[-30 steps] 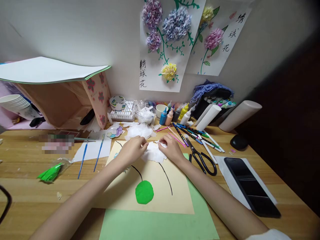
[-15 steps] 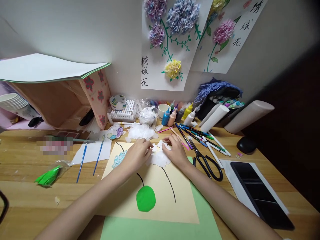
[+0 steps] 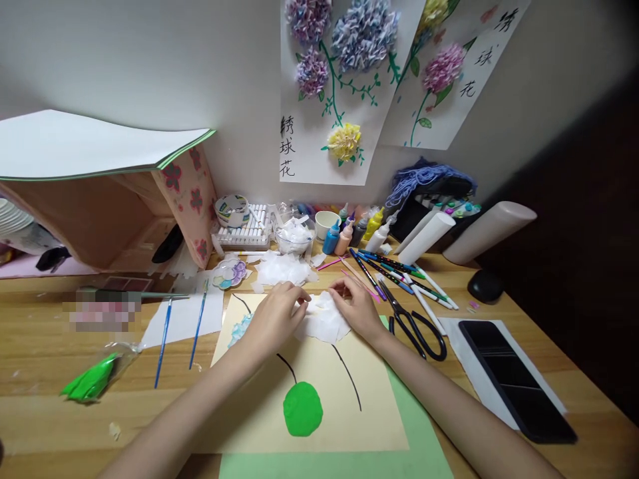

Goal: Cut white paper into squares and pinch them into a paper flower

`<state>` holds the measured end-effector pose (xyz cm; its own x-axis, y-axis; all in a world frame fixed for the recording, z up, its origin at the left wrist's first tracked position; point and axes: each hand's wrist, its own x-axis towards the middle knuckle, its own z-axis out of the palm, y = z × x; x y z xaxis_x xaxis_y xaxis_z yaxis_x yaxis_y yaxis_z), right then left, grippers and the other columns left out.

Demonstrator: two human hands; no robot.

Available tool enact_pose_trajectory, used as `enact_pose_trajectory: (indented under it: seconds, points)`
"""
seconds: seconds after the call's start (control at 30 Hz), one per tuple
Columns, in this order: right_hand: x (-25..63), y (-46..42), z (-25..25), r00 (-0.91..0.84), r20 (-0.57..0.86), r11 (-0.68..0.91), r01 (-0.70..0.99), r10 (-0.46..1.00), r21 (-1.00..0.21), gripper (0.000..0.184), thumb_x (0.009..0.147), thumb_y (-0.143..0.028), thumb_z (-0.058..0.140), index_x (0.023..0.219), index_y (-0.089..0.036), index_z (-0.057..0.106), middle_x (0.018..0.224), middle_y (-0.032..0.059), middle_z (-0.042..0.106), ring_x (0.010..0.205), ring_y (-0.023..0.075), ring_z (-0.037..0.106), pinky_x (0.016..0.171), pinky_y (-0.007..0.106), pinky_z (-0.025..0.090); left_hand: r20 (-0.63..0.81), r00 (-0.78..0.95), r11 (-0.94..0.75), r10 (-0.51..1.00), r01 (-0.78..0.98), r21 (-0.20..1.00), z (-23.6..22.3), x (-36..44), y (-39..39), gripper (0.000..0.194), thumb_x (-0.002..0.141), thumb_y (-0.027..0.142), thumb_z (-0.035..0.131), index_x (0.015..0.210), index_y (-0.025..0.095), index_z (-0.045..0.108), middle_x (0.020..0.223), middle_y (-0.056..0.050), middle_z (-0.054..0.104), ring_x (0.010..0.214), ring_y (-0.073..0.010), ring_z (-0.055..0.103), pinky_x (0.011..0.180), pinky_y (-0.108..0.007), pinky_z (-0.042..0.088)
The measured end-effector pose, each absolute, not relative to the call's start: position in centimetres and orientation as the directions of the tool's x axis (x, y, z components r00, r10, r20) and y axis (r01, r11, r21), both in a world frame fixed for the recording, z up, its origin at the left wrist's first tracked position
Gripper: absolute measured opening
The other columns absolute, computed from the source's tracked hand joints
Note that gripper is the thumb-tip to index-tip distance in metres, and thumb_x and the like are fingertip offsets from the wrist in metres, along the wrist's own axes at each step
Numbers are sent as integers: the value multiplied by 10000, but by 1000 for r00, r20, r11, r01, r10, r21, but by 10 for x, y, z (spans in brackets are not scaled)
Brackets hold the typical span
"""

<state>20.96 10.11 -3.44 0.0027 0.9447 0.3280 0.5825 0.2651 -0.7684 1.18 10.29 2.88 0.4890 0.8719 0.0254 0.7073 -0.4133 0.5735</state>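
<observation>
Thin white paper pieces (image 3: 324, 322) lie in a ragged, overlapping patch on a cream sheet (image 3: 259, 419). My left hand (image 3: 280, 314) curls at the patch's left side, thumb and fingers close together on its edge. On the other side, my right hand (image 3: 356, 310) pinches at the white paper with bent fingers. Under and beside my left wrist shows a light-blue crumpled flower (image 3: 240, 330). Lower on the sheet sits a flat green disc (image 3: 303, 409), and two black curved lines run down the sheet. A green sheet (image 3: 339, 466) lies underneath.
Black scissors (image 3: 417, 332) and several markers (image 3: 394, 269) lie right of the sheet. Behind are a white paper pile (image 3: 284, 268), a bowl (image 3: 294, 239) and paint bottles (image 3: 331, 238). Brushes (image 3: 164, 342) and a green bag (image 3: 90, 379) lie left; a phone-like black slab (image 3: 514, 379) lies right.
The view has shifted slightly, so the sheet appears lower and further right. My right hand has drawn its fingers in more, and more of the white paper patch shows between the hands.
</observation>
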Motion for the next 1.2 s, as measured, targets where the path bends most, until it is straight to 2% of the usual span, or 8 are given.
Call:
enact_pose_trajectory:
  seconds: [0.27, 0.43, 0.53, 0.67, 0.77, 0.87, 1.03, 1.2]
  points:
    - [211, 102, -36, 3, 196, 163, 547, 981, -821, 149, 839, -300, 512, 783, -177, 574, 710, 15, 592, 621, 143, 514, 572, 259, 402, 47, 540, -493, 840, 723, 484, 21, 19, 100, 191, 863, 168, 450, 896, 167, 638, 928, -73, 626, 917, -226, 567, 765, -336, 452]
    - [212, 100, -38, -59, 235, 227, 559, 970, -797, 123, 813, -295, 576, 819, -181, 624, 795, 33, 643, 734, 170, 568, 648, 279, 423, 60, 564, -551, 823, 768, 326, 13, 18, 99, 165, 799, 163, 543, 926, 155, 649, 935, -97, 640, 922, -265, 555, 756, -361, 451]
    - [212, 97, -38, 32, 306, 251, 491, 952, -834, 146, 837, -315, 555, 843, -189, 629, 820, 37, 650, 759, 175, 583, 673, 289, 440, 37, 576, -563, 816, 779, 275, 9, 16, 98, 146, 760, 167, 587, 886, 145, 657, 894, -107, 646, 882, -276, 561, 741, -373, 448]
    - [211, 93, -35, 178, 366, 302, 309, 913, -902, 149, 852, -329, 543, 897, -208, 617, 880, 36, 646, 843, 174, 601, 753, 307, 471, 20, 543, -501, 839, 760, 414, 8, 17, 96, 164, 825, 249, 538, 909, 149, 637, 893, -100, 649, 857, -253, 580, 721, -358, 452]
    - [205, 89, -29, 195, 283, 264, 117, 939, -957, 164, 828, -354, 578, 912, -215, 599, 858, 26, 653, 771, 158, 622, 679, 290, 501, 99, 456, -421, 884, 686, 594, 9, 22, 93, 244, 876, 351, 479, 981, 170, 603, 929, -81, 645, 868, -223, 586, 733, -336, 454]
    - [198, 84, -23, 110, 186, 190, -33, 976, -981, 202, 795, -379, 616, 895, -205, 589, 775, 13, 656, 657, 139, 619, 584, 264, 506, 145, 398, -369, 906, 576, 730, 10, 27, 91, 249, 868, 401, 483, 935, 187, 590, 900, -53, 642, 823, -190, 585, 707, -298, 445]
    - [192, 77, -21, 56, 160, 165, -91, 986, -982, 206, 811, -386, 602, 888, -195, 595, 715, -1, 642, 624, 123, 603, 599, 255, 500, 67, 310, -218, 948, 480, 850, 8, 28, 92, 238, 861, 386, 476, 782, 184, 574, 776, -20, 630, 717, -160, 560, 637, -261, 405]
    - [194, 76, -24, 47, 182, 185, -82, 982, -979, 230, 793, -360, 627, 956, -207, 574, 774, 4, 647, 687, 132, 615, 618, 254, 505, 8, 329, -167, 944, 459, 873, 9, 26, 95, 270, 864, 392, 453, 746, 179, 569, 732, -11, 618, 692, -156, 547, 615, -256, 380]
